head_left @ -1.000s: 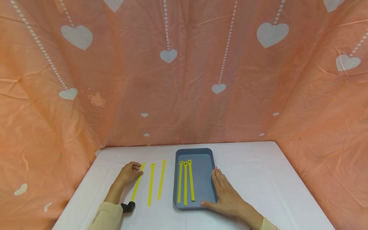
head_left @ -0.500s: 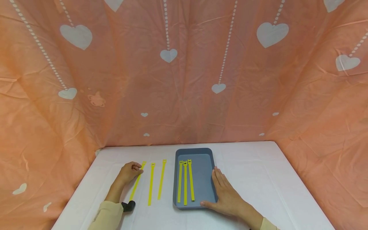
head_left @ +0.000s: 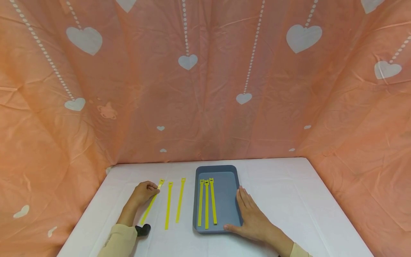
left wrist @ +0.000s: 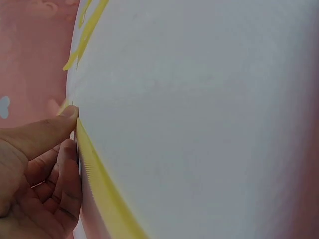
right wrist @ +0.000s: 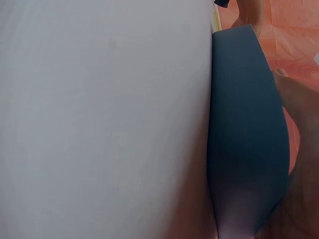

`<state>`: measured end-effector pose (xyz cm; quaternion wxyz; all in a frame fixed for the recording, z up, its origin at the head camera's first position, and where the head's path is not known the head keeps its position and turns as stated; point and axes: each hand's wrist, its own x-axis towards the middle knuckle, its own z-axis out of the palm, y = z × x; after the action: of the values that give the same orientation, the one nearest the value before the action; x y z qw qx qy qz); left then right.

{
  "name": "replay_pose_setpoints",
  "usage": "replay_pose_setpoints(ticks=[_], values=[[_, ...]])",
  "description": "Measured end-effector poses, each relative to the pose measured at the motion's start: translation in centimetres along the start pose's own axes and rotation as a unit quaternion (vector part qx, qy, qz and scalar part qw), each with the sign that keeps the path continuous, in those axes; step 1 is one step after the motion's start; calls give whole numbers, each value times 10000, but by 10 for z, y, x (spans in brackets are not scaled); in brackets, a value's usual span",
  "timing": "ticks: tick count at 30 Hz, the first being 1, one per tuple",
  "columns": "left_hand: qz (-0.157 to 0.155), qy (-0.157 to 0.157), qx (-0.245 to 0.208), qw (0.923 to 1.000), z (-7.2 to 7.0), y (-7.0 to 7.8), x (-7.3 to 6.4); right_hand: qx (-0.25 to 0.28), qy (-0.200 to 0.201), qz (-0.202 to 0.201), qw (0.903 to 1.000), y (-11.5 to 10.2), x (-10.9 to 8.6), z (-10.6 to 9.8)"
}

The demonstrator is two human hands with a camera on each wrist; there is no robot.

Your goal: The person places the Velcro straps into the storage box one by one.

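My left hand (head_left: 143,193) pinches a yellow cable tie (head_left: 148,210) between thumb and fingers, just below its slotted head. This tie slants, its tail pointing to the lower left; in the left wrist view it runs down from under my thumb (left wrist: 66,112). Two more ties, a middle one (head_left: 168,207) and a right one (head_left: 181,201), lie on the white table. My right hand (head_left: 255,217) rests against the grey-blue tray (head_left: 226,200), fingers along its right side and thumb over the near rim. Inside the tray, three yellow ties (head_left: 207,205) lie side by side, heads at the far end.
A white cloth (head_left: 289,192) covers the table. Orange curtains (head_left: 205,114) with white hearts hang behind it and on both sides. A black device (head_left: 143,230) is strapped at my left wrist, next to the tan sleeve (head_left: 120,241).
The tail of the pinched cable tie has swung left, and its head has shifted slightly up and right. My left hand barely moves; the right hand and tray stay put.
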<state>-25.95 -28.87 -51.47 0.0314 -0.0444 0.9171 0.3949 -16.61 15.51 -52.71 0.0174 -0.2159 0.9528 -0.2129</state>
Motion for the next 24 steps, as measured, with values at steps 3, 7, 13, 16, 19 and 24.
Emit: replay_pose_setpoints(ticks=[3,7,13,16,19,24], values=[[-29,25,30,10000,0,-1,0,49,-20,23,10000,0,0,0],[32,70,104,9999,0,-3,0,60,-20,41,10000,1,0,1],[191,71,99,9997,-3,-6,-1,16,-18,30,10000,2,1,2],[193,12,-12,9998,-4,-7,-3,10,-2,2,10000,2,2,3],[165,-30,-217,9996,-5,-6,-6,3,-3,-7,10000,2,2,3],[227,-150,-387,9989,-4,-2,-12,19,-40,36,10000,2,1,1]])
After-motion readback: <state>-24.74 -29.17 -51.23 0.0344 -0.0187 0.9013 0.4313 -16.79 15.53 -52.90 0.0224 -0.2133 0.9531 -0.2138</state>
